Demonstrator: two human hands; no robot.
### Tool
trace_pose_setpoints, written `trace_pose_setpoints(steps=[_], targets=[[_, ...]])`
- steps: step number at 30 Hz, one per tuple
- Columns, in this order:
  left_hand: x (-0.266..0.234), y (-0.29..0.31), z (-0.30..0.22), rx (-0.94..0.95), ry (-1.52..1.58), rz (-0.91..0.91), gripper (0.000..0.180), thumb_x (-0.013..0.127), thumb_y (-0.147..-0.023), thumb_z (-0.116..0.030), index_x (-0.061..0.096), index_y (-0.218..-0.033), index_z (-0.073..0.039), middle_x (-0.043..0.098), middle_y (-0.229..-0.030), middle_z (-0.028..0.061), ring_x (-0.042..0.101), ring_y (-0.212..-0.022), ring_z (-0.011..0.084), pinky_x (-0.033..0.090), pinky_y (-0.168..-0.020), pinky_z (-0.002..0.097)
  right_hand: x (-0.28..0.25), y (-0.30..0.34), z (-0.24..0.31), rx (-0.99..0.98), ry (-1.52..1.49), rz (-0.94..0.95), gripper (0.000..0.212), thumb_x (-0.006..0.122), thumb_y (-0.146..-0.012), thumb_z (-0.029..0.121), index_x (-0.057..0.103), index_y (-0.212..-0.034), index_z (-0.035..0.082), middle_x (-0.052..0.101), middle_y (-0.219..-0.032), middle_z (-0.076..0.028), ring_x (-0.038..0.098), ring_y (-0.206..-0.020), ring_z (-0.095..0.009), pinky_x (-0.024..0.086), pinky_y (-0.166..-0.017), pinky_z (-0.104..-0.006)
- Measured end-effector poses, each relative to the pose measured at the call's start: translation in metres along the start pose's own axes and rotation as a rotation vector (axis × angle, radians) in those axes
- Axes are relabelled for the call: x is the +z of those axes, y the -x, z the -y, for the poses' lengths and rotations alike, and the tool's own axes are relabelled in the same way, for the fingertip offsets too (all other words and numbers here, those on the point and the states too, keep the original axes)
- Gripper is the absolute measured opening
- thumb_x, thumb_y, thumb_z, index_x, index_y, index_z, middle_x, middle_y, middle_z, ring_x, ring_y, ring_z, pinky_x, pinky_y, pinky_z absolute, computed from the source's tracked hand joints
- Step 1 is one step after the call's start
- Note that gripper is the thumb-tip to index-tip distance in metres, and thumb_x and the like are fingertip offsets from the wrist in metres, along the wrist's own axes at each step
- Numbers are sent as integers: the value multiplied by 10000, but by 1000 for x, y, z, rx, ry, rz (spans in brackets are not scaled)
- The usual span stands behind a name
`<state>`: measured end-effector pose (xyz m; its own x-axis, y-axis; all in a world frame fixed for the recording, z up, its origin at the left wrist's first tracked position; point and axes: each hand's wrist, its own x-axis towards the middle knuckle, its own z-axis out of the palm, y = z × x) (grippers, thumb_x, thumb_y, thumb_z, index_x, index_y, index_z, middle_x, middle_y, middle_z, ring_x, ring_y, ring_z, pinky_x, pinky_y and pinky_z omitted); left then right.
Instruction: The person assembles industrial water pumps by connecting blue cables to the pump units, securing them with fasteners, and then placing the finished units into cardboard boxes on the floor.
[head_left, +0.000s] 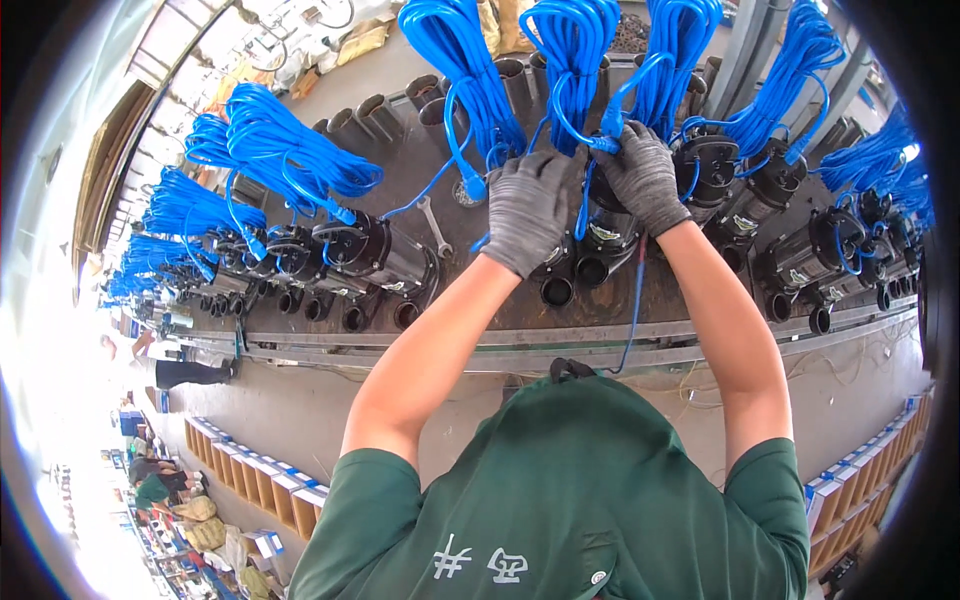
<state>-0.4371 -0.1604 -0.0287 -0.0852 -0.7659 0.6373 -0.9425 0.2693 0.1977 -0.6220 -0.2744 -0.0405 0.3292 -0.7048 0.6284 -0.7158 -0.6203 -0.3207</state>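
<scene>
a long dark workbench [300, 345] runs left to right, lined with black pumps, each topped by a bundle of blue cable. the pump [600, 235] in hand sits at the middle of the bench, just under both gloved hands, its round outlets facing the near edge. its long axis seems to run from near to far, though the hands hide most of the body. the coiled blue cable bundle [575, 60] stands on the far side of it, rising away from the fingers, with one loose strand [636, 300] trailing down over the near rail.

both forearms reach straight out from the body, almost parallel, elbows bare below green sleeves. the right hand [645, 175] is the nearer to the cable: its grey-gloved fingers are curled around the blue plug end [605, 143] at the base of the bundle, wrist bent slightly inward. the left hand [525, 205] lies palm down on the pump top, just left of the right hand, fingers bent and close together; whether it grips anything beneath i cannot tell.

a wrench [432, 225] lies on the bench left of the left hand.
</scene>
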Motion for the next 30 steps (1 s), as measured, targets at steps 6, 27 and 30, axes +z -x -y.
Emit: trace_pose_setpoints(steps=[6,27,30], targets=[[12,-32,-6,-208,-333,259,364,671,-883,-401,721,-1144,-151,687,-1189,124,621,-1110,348,438,-993,544,19,-5,11,77,35,-57,330,754,-866,387,710,-1050,116,707,-1061,-143,674,-994,-383,520,-851,-509],[26,-56,248,-775,805,146,133,640,-875,-130,742,-842,-52,684,-764,35,624,-664,164,511,-605,324,29,-19,-52,-159,-286,-51,279,786,-870,311,687,-983,75,703,-906,-141,699,-852,-351,556,-771,-428],[9,-50,270,-913,780,74,180,632,-908,-179,722,-858,-32,691,-758,72,623,-615,183,502,-555,324,29,-23,-45,-192,-266,-87,272,776,-883,337,691,-990,101,702,-902,-118,703,-849,-330,560,-764,-413]])
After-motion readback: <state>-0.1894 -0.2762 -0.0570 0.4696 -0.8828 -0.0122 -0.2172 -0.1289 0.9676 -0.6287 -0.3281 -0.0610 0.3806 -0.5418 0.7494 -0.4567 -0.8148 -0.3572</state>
